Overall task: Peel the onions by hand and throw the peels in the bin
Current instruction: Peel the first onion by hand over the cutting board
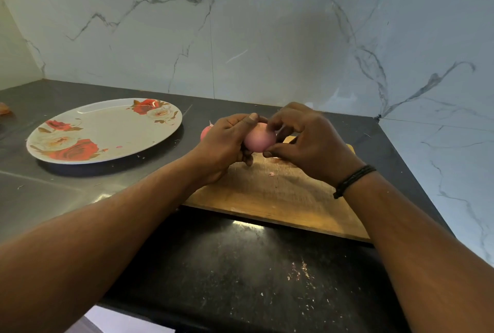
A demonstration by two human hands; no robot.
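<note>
My left hand (227, 142) cups the pink onion (259, 138), right hand (307, 140) pinching its far side, cutting board (280, 193) just below.

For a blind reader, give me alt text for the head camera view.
Both hands, left hand and right hand, grip a pink peeled onion above a wooden chopping board on a dark stone counter. A rose-patterned white plate sits left.
</note>
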